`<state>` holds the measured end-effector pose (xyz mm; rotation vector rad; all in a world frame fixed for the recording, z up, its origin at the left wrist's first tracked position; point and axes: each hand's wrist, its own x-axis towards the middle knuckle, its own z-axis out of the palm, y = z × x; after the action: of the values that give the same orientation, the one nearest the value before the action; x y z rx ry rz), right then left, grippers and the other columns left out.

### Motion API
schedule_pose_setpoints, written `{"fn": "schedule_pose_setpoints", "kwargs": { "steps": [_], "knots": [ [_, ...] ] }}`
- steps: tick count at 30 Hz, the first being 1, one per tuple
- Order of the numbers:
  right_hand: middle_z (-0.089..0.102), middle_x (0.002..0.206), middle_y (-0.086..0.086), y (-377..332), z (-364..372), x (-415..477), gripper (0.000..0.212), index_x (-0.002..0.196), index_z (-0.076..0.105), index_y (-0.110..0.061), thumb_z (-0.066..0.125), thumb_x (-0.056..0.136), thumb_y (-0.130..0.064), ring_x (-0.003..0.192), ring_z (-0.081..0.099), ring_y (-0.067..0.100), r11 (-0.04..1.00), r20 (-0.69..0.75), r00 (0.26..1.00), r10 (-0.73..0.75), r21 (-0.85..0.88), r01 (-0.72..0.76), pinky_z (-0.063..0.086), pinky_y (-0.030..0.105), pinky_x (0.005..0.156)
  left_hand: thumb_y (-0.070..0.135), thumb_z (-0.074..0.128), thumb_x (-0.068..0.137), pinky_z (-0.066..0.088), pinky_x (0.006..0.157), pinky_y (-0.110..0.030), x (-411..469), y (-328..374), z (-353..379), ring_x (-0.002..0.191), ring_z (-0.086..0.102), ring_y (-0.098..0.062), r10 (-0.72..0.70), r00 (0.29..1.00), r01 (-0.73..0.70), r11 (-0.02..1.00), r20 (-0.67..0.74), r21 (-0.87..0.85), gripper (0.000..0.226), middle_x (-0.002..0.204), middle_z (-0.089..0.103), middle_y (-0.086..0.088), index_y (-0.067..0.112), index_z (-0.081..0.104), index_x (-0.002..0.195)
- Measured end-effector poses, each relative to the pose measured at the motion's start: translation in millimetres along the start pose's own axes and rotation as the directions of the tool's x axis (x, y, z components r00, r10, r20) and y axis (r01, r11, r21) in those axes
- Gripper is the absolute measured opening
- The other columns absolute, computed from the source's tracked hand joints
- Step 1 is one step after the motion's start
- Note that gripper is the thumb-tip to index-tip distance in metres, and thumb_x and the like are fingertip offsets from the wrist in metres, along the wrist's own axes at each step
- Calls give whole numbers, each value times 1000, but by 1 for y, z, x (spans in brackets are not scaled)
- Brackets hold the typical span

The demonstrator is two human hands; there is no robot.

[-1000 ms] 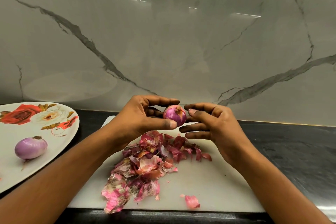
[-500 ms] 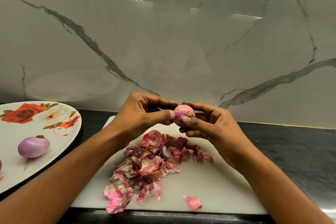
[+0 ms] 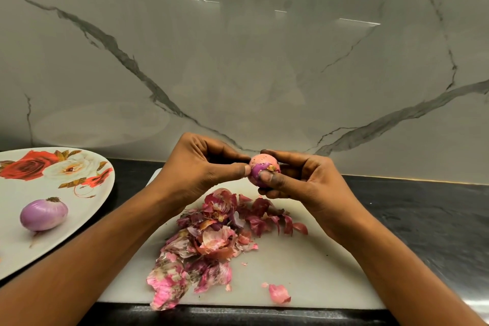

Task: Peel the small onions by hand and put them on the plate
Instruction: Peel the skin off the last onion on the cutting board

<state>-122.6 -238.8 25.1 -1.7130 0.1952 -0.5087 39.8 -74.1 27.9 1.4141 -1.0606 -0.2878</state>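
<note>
While 1 peeled onion lies on the flowered plate at the left, the left hand now pinches the skin's edge on the onion held up over the white board, and the right hand, fingers spread 1 second ago, has curled round it, thumb pressed on. Peeling looks freshly begun: pale pink papery skin above, a bared glossy purple patch below.

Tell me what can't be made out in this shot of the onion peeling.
All in the head view:
1. The onion: its back and underside are hidden by the fingers of the left hand and right hand.
2. The plate: cut off by the left edge, so its full onion count is unknown.
3. The board under the peel pile: covered by skins.
</note>
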Motion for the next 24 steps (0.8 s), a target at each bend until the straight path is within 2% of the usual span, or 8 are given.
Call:
{"fn": "schedule_pose_setpoints", "kwargs": {
  "steps": [2, 4, 7, 9, 12, 17, 20, 24],
  "knots": [
    [81, 107, 9, 0, 0, 0, 46, 129, 71, -18, 80, 85, -11, 93, 79, 34, 1000, 1, 1000, 1, 10, -1, 64, 34, 85, 16, 84, 73, 63, 74, -28, 0, 0, 0, 84, 78, -23, 11, 1000, -11, 1000, -5, 13, 26, 87, 81, -8, 5, 83, 97],
    [81, 107, 9, 0, 0, 1, 47, 129, 71, -18, 81, 83, -14, 94, 78, 35, 1000, 3, 1000, 7, 25, -7, 65, 34, 85, 6, 83, 80, 62, 71, -26, 0, 0, 0, 79, 78, -20, 24, 999, -23, 999, -21, 26, 13, 82, 81, -5, 10, 83, 92],
    [81, 109, 10, 0, -1, 1, 50, 131, 70, -16, 81, 82, -15, 96, 79, 36, 999, -2, 1000, 13, 36, -13, 64, 34, 86, -2, 80, 83, 62, 71, -25, 0, -2, 0, 77, 78, -20, 34, 998, -32, 998, -47, 46, 15, 80, 81, -4, 11, 83, 90],
    [81, 109, 10, 1, -1, 1, 50, 132, 70, -16, 81, 84, -14, 96, 79, 35, 999, -9, 1000, 15, 34, -15, 64, 35, 86, 8, 82, 82, 64, 75, -30, 0, -1, 1, 80, 79, -24, 28, 999, -26, 999, -40, 30, 10, 83, 81, -8, 8, 83, 92],
    [81, 110, 9, 1, -2, 1, 49, 133, 69, -15, 80, 85, -12, 97, 79, 34, 999, -16, 1000, 21, 29, -21, 64, 37, 88, 20, 85, 73, 65, 82, -38, -1, 1, 2, 87, 79, -30, 23, 999, -23, 1000, -23, 1, 29, 89, 81, -12, 2, 82, 95],
    [80, 110, 12, 1, 0, 1, 50, 134, 67, -12, 80, 85, -10, 98, 79, 36, 999, -15, 999, 31, 39, -30, 64, 41, 91, 17, 84, 71, 66, 79, -34, -2, 1, 3, 87, 79, -29, 19, 999, -20, 1000, -35, -23, 28, 89, 81, -11, 2, 82, 95],
    [80, 110, 13, 0, 0, 2, 51, 132, 67, -12, 81, 83, -12, 98, 79, 37, 997, -4, 999, 45, 64, -44, 64, 42, 92, 4, 84, 78, 65, 74, -30, -1, 1, 3, 82, 78, -24, 23, 998, -23, 1000, -50, 1, 14, 84, 81, -9, 5, 83, 91],
    [80, 109, 14, -4, 0, 1, 53, 131, 67, -10, 80, 80, -13, 98, 79, 38, 991, -3, 998, 67, 114, -66, 65, 39, 90, -3, 81, 83, 63, 73, -27, -1, 1, 4, 80, 79, -21, 31, 997, -28, 999, -70, 33, 13, 83, 81, -6, 6, 83, 91]
  ]
}}
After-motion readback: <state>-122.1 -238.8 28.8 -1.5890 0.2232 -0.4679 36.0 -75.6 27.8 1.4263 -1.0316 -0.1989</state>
